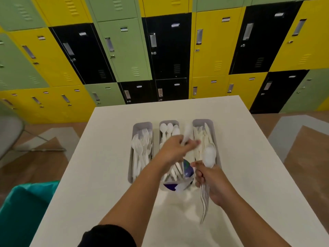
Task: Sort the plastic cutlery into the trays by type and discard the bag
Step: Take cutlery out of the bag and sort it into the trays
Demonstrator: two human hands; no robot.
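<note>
Three grey trays stand side by side on the white table (106, 175). The left tray (142, 124) holds white forks, the middle tray (169, 122) white spoons, the right tray (202, 121) white knives. My left hand (173, 148) hovers over the middle tray, pinching a blurred white utensil (187, 133). My right hand (211, 180) grips a bundle of white spoons (209, 155), bowls up, handles hanging below my fist. The clear bag (179, 182) with blue print lies at the near end of the middle tray, with some cutlery showing in it.
A teal bin (23, 207) stands at the table's left front corner. A grey chair (8, 132) is off to the left. Yellow, green and black lockers (169, 50) fill the wall beyond the table's far edge.
</note>
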